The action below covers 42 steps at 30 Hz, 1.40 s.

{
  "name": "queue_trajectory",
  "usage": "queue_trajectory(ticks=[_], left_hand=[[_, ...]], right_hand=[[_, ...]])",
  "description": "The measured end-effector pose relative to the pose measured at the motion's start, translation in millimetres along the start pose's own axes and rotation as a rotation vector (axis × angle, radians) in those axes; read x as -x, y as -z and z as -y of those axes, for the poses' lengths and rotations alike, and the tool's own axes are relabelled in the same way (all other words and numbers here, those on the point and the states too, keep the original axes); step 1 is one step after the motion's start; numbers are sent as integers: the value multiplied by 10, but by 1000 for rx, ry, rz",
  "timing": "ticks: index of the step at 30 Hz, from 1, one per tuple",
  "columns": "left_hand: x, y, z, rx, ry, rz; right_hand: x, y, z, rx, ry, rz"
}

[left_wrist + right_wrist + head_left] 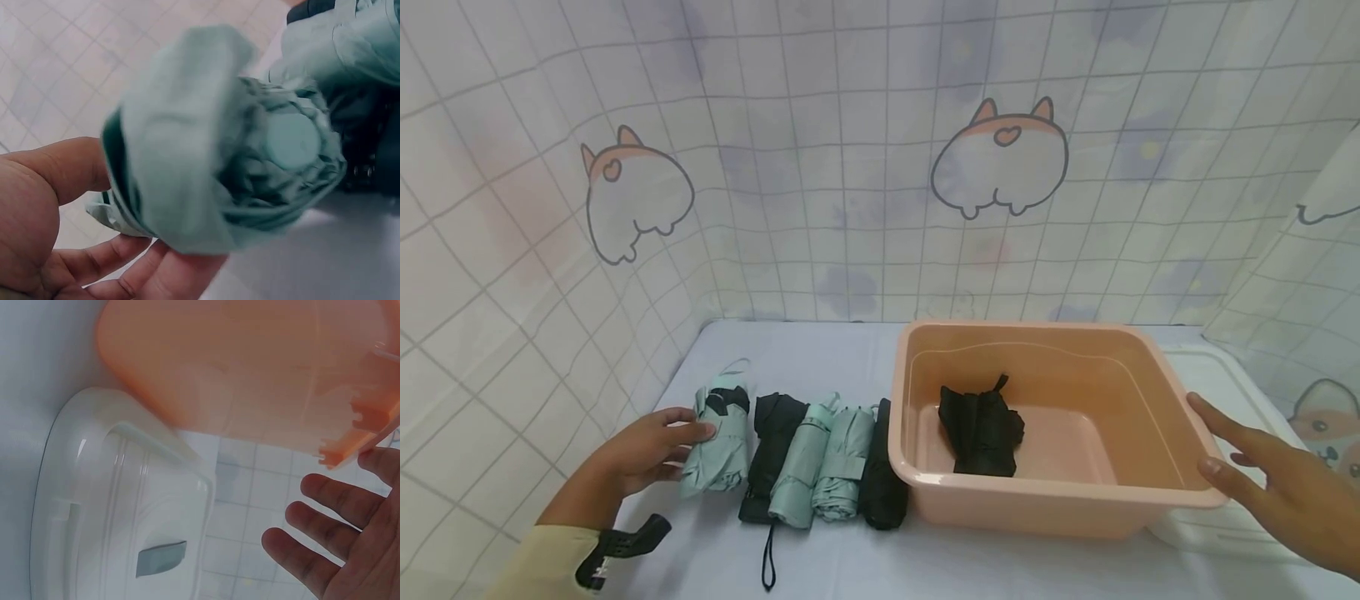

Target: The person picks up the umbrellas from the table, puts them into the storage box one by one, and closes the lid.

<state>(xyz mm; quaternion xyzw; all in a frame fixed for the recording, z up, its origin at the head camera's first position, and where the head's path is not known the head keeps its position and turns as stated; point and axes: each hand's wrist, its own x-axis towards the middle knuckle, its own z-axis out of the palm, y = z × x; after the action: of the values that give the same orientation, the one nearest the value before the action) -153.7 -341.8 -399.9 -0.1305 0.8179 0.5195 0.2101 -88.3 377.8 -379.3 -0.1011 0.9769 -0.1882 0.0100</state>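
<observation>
1. Left hand (647, 450): fingers curled round a pale green folded umbrella (718, 454), left of the other folded umbrellas (841, 467) on the desk (835, 567).
2. Right hand (1270, 483): fingers spread wide, apparently touching the peach tub (1030, 512).
3. Too light a left grip might let loose folds slip free.
4. Held umbrella: crumpled, bulging fabric, round end cap (292, 140), dark patch (727, 400) up top.

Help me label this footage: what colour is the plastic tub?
The tub is peach-pink, seen best in the head view.
</observation>
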Motion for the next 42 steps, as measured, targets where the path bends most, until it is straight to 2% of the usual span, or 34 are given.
queue_trajectory(ticks=[17, 36, 42], left_hand=[[128, -249, -329, 33, -102, 21], [314, -594, -698, 75, -195, 63], [322, -662, -793, 82, -205, 66]], right_hand=[[13, 1, 0, -22, -17, 32], [19, -14, -126, -48, 59, 28], [6, -23, -163, -59, 67, 26]])
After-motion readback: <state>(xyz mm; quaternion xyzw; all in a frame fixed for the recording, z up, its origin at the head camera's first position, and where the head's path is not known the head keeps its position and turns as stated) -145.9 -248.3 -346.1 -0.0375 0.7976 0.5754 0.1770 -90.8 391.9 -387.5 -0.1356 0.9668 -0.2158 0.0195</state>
